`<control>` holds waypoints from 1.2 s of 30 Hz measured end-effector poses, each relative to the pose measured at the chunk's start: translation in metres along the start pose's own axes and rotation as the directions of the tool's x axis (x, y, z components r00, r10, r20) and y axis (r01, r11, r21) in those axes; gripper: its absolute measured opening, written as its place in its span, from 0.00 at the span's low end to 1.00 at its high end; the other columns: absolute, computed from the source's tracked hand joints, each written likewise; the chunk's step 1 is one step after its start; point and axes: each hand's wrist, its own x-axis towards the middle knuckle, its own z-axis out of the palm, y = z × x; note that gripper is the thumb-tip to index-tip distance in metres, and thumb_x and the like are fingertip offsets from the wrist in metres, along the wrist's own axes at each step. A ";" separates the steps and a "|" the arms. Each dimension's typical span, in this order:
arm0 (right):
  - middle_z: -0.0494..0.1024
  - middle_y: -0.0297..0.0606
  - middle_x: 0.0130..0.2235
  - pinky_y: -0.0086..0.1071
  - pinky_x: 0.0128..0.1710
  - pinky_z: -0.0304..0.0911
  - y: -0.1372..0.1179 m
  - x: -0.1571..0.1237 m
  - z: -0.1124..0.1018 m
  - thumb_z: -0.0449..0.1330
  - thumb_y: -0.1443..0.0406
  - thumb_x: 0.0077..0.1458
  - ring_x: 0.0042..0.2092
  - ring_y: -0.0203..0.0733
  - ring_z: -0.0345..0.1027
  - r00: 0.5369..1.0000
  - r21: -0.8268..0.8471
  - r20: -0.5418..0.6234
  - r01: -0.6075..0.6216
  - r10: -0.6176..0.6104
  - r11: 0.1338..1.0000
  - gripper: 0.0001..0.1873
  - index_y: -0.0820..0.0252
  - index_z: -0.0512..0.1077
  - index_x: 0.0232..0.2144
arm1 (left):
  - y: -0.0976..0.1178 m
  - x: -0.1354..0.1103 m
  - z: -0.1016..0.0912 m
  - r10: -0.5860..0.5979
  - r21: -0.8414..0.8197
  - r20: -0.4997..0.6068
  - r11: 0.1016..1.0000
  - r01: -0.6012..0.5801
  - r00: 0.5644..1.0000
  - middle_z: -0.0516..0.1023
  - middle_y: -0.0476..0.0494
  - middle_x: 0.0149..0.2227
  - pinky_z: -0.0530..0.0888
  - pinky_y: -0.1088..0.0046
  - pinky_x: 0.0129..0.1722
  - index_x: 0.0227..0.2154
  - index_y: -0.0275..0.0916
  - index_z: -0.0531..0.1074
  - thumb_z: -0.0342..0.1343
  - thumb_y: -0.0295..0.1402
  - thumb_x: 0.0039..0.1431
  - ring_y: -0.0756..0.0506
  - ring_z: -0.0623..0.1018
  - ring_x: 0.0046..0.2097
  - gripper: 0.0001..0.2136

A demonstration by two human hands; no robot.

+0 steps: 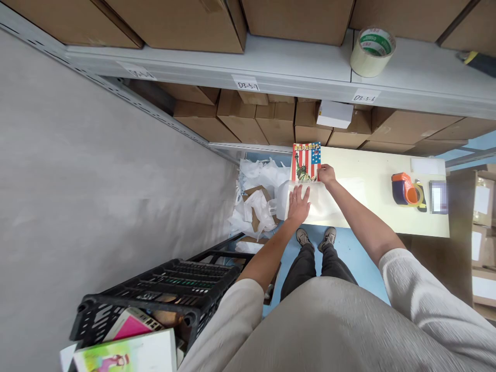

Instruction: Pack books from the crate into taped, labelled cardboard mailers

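Observation:
A book (306, 162) with a Statue of Liberty and American flag cover lies on the cream table (382, 165), its lower end meeting the mouth of a white plastic bag (324, 204). My left hand (298, 204) rests flat on the bag, fingers apart, holding nothing else. My right hand (326, 175) is at the bag's top edge, its fingers pinching there against the book's lower right corner. The book's lower edge is partly hidden by the bag and my right fingers.
An orange and black tape dispenser (405, 189) stands on the table to the right. Loose white packing material (253, 206) lies left of the table. A black plastic crate (155, 294) holding books is at lower left. Cardboard boxes fill the metal shelves (205, 62) ahead, with a tape roll (372, 51) on top.

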 end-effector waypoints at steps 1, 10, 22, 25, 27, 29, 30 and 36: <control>0.84 0.39 0.36 0.40 0.49 0.73 0.000 0.000 -0.003 0.66 0.61 0.56 0.43 0.48 0.78 0.999 0.024 -0.018 -0.036 0.037 0.999 0.08 0.55 0.78 0.39 | -0.001 -0.003 0.000 0.009 0.002 0.002 1.000 -0.009 1.000 0.51 0.34 0.81 0.47 0.41 0.79 0.79 0.43 0.52 0.49 0.37 0.74 0.31 0.46 0.82 0.33; 0.86 0.39 0.38 0.39 0.47 0.77 -0.017 -0.012 -0.039 0.65 0.66 0.55 0.42 0.46 0.81 0.995 0.354 0.002 -0.098 0.104 0.930 0.04 0.57 0.76 0.36 | -0.005 -0.001 0.003 0.074 0.008 0.045 0.997 -0.074 0.996 0.44 0.38 0.82 0.45 0.36 0.78 0.79 0.44 0.54 0.45 0.36 0.74 0.30 0.44 0.82 0.32; 0.86 0.41 0.43 0.43 0.49 0.76 -0.004 -0.078 -0.111 0.66 0.48 0.56 0.47 0.50 0.80 0.986 0.405 0.072 0.111 -0.152 0.908 0.24 0.57 0.78 0.48 | 0.013 0.030 0.005 0.034 -0.021 0.076 0.999 -0.033 0.997 0.58 0.33 0.78 0.41 0.32 0.77 0.74 0.40 0.65 0.46 0.36 0.72 0.27 0.45 0.81 0.30; 0.86 0.42 0.44 0.45 0.49 0.77 0.002 -0.096 -0.124 0.67 0.46 0.55 0.47 0.52 0.81 0.980 0.422 0.066 0.144 -0.189 0.895 0.26 0.56 0.78 0.49 | 0.018 0.041 0.005 0.046 -0.052 0.086 0.998 -0.041 0.995 0.57 0.34 0.79 0.41 0.32 0.77 0.75 0.39 0.63 0.47 0.36 0.71 0.27 0.44 0.81 0.31; 0.86 0.42 0.43 0.46 0.48 0.77 0.009 -0.104 -0.132 0.68 0.44 0.55 0.47 0.53 0.81 0.980 0.406 0.062 0.149 -0.189 0.902 0.28 0.55 0.78 0.49 | 0.021 0.046 0.003 0.026 -0.074 0.089 0.997 -0.020 0.996 0.51 0.35 0.81 0.41 0.32 0.77 0.78 0.40 0.56 0.51 0.37 0.68 0.27 0.43 0.81 0.36; 0.86 0.42 0.44 0.45 0.46 0.77 0.019 -0.110 -0.139 0.68 0.42 0.55 0.46 0.52 0.81 0.979 0.383 0.063 0.154 -0.192 0.911 0.30 0.55 0.78 0.51 | 0.025 0.050 -0.001 0.023 -0.080 0.082 0.997 -0.016 0.996 0.47 0.35 0.82 0.42 0.33 0.77 0.79 0.39 0.54 0.56 0.37 0.65 0.26 0.43 0.81 0.40; 0.86 0.42 0.44 0.45 0.46 0.77 0.025 -0.112 -0.143 0.68 0.42 0.55 0.45 0.52 0.81 0.978 0.375 0.065 0.159 -0.197 0.913 0.31 0.55 0.78 0.51 | 0.027 0.051 -0.003 0.029 -0.092 0.064 0.996 -0.023 0.998 0.47 0.34 0.81 0.44 0.35 0.78 0.78 0.39 0.55 0.58 0.37 0.64 0.26 0.44 0.81 0.40; 0.86 0.42 0.46 0.45 0.47 0.77 0.068 -0.122 -0.158 0.67 0.41 0.55 0.46 0.51 0.80 0.980 0.360 0.072 0.148 -0.185 0.921 0.31 0.55 0.77 0.51 | 0.057 0.053 0.000 -0.092 -0.765 0.028 0.639 0.081 0.995 0.78 0.37 0.65 0.77 0.56 0.64 0.70 0.41 0.68 0.39 0.40 0.78 0.38 0.79 0.64 0.25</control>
